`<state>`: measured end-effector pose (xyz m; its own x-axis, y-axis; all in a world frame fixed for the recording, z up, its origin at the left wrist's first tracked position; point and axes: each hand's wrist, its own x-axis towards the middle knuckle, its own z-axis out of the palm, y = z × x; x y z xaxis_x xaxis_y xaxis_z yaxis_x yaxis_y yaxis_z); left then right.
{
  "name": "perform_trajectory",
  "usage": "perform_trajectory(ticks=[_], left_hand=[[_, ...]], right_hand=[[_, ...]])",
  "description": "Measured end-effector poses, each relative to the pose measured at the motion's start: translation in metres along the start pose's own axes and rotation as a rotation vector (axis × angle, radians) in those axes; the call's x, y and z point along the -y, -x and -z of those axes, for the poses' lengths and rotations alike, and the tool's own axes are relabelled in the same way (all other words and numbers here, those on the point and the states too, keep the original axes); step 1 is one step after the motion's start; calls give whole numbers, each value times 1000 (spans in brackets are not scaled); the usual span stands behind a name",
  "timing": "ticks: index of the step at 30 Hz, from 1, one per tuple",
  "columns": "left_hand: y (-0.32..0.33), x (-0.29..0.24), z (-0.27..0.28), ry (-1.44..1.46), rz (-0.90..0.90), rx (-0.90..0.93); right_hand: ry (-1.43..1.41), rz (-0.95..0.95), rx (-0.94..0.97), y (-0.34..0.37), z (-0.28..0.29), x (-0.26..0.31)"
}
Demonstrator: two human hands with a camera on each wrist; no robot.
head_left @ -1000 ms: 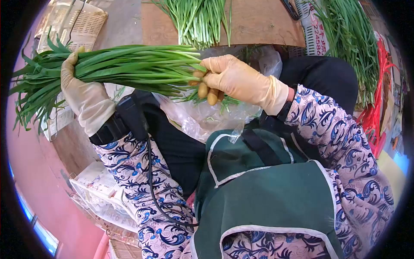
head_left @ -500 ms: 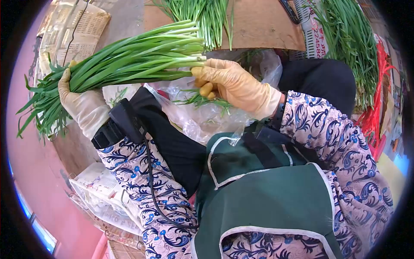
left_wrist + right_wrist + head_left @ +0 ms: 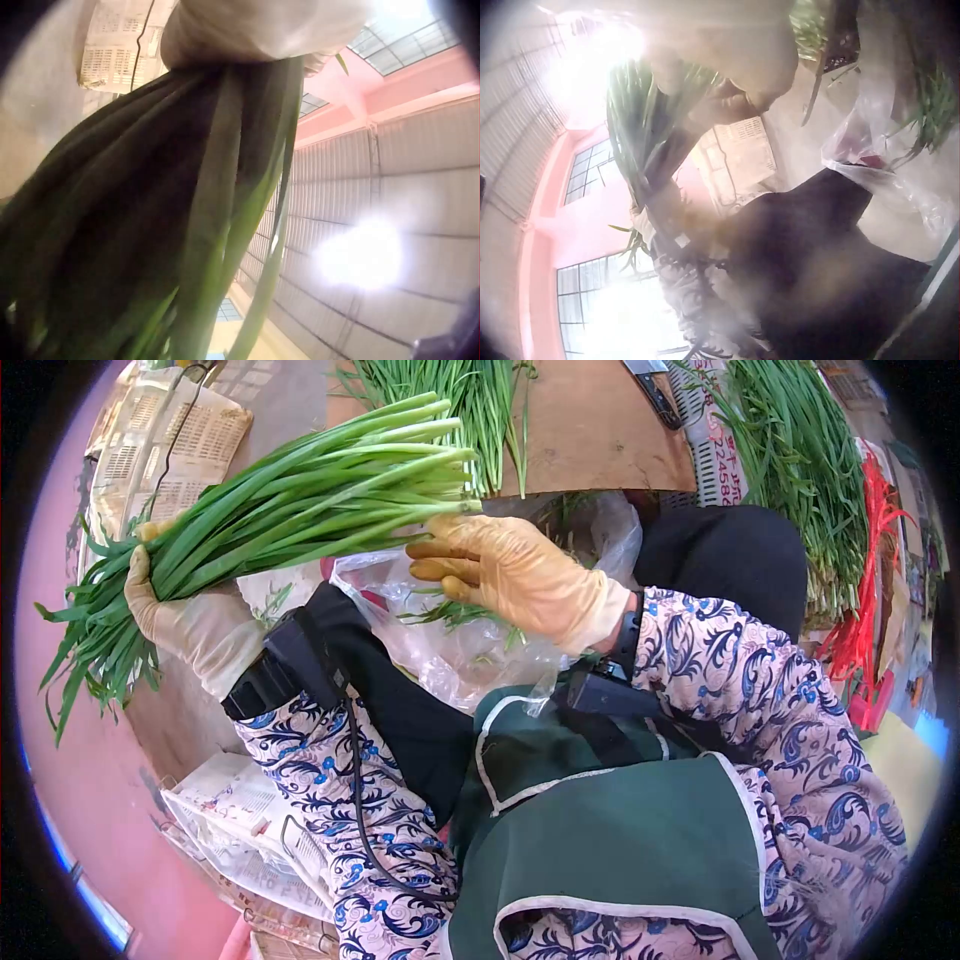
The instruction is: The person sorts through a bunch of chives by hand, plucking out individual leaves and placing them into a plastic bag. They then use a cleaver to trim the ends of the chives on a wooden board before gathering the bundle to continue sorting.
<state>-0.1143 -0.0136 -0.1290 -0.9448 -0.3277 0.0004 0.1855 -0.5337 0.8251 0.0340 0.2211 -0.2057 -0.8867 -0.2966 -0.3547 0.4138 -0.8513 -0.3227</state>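
A thick bunch of long green stalks [image 3: 300, 500] lies across the left hand [image 3: 195, 615] in the head view, its pale cut ends to the right and its leaves drooping at the left. The gloved left hand grips it near the leafy end, fingers and thumb curled round. Just below the pale ends is the gloved right hand [image 3: 530, 575], its fingers loosely extended with no stalk held between them; whether a fingertip touches the ends is unclear. In the left wrist view the dark leaves [image 3: 150, 210] hang beneath the glove [image 3: 262, 30].
Another pile of stalks [image 3: 490, 420] lies on a brown board [image 3: 600, 450], with a knife [image 3: 655, 395] at its right. Further right are a tall heap of greens [image 3: 800, 490] and red strips [image 3: 870, 590]. Clear plastic [image 3: 440, 650] spreads between the legs; a woven basket [image 3: 215, 435] stands upper left.
The right hand has loosened from the stalk ends and moved slightly down and left. The bunch's cut ends have risen and fanned apart, while the left hand keeps its grip.
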Motion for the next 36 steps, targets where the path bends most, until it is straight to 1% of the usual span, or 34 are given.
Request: perform_trajectory(ticks=[2,5,8,11,14,17,18,19,21,23,26,27,28,29,30,31,32,33,34,35,36], left_hand=[[10,2,-11,30,-12,21],[7,3,-11,73,-4,74],[14,3,-16,85,8,75],[16,1,-18,95,14,88],[13,-1,-10,107,50,173],[4,-8,-3,153,60,62],[4,-11,-1,138,36,48],[5,-13,1,123,14,36],[0,-16,8,120,5,28],[-12,-21,21,145,22,43],[-7,-14,12,133,-43,-41],[-5,-15,12,120,-62,-69],[-5,-15,15,117,-63,-41],[-9,-18,20,108,-55,-63],[-12,-18,23,96,-44,-84],[-15,-19,27,86,-35,-106],[-17,-18,30,89,-26,-88],[-16,-17,31,75,-23,-100],[-14,-16,29,57,-18,-112],[-12,-17,27,36,-13,-120],[-16,-18,28,41,-3,-146]], right_hand=[[-49,30,12,-5,2,-2],[12,63,-39,-8,0,-5],[-29,59,-84,-9,-1,-6],[45,85,-60,-16,4,-8],[115,119,-46,-15,4,-9],[343,121,-30,-16,12,0],[443,131,-141,-15,12,3],[497,142,-201,-14,18,4],[833,50,-154,-14,26,14],[1272,169,-173,-21,53,19],[1962,344,-164,-20,108,31],[2160,100,-222,-15,117,37],[2388,-159,-220,-11,123,42],[2594,-447,-219,-10,125,41],[2701,-488,-173,-7,129,39],[2809,-529,-124,-2,119,39],[2731,-340,-156,-7,106,37],[2545,-30,-92,-7,92,36],[2278,144,-167,-14,86,29],[2019,398,-146,-15,66,29],[1742,514,-122,-14,49,29]])
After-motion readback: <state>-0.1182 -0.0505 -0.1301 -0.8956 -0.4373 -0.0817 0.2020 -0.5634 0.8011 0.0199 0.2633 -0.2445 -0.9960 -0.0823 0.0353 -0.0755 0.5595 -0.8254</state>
